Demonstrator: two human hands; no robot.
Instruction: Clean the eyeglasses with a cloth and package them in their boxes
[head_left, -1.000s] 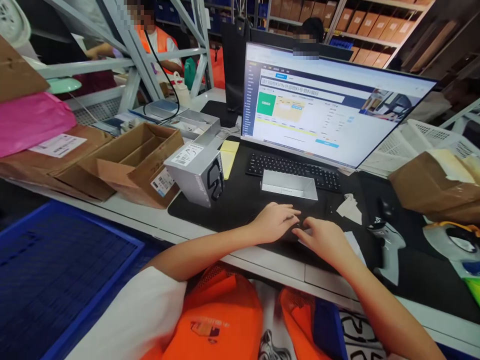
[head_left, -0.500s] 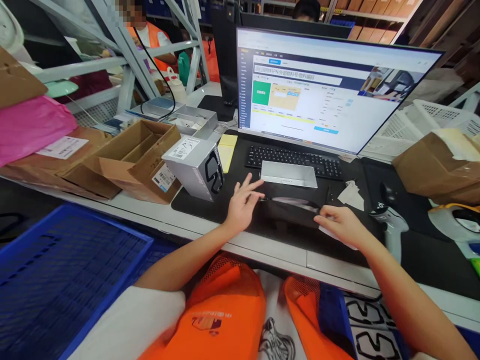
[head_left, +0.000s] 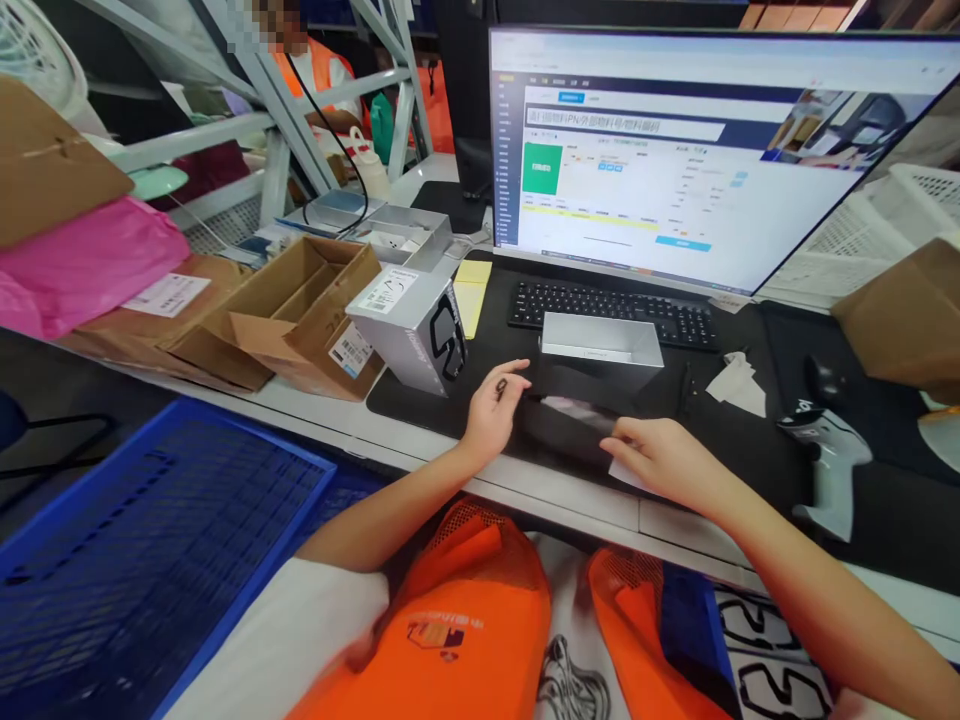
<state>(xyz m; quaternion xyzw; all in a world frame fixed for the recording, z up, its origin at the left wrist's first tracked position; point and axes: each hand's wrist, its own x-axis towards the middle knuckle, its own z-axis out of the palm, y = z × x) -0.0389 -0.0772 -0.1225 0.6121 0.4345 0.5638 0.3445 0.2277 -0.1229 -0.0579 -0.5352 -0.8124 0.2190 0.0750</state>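
Above the black desk mat (head_left: pixel 450 415), my left hand (head_left: pixel 489 418) is closed in a pinch, with a small dark looped thing (head_left: pixel 501 386) showing between its fingers. My right hand (head_left: pixel 664 455) is closed on one end of a thin see-through plastic piece (head_left: pixel 577 408) that stretches toward my left hand. A white slip (head_left: pixel 628 476) shows under the right fingers. Just beyond the hands sits an open silver-white box tray (head_left: pixel 600 345). A printed silver box (head_left: pixel 409 330) stands upright to the left of my left hand.
Behind the tray are a keyboard (head_left: pixel 615 310) and a lit monitor (head_left: pixel 637 190). A barcode scanner (head_left: pixel 829 465), crumpled paper (head_left: pixel 739 385) and a mouse (head_left: pixel 825 380) lie to the right. Open cardboard boxes (head_left: pixel 300 320) stand left; a blue crate (head_left: pixel 150 540) is below. A co-worker's orange vest (head_left: pixel 319 65) shows behind.
My view has shifted, so the scene sits farther right. My left fingers have drawn in from a spread pose to a pinch, and my right hand has come closer to the left.
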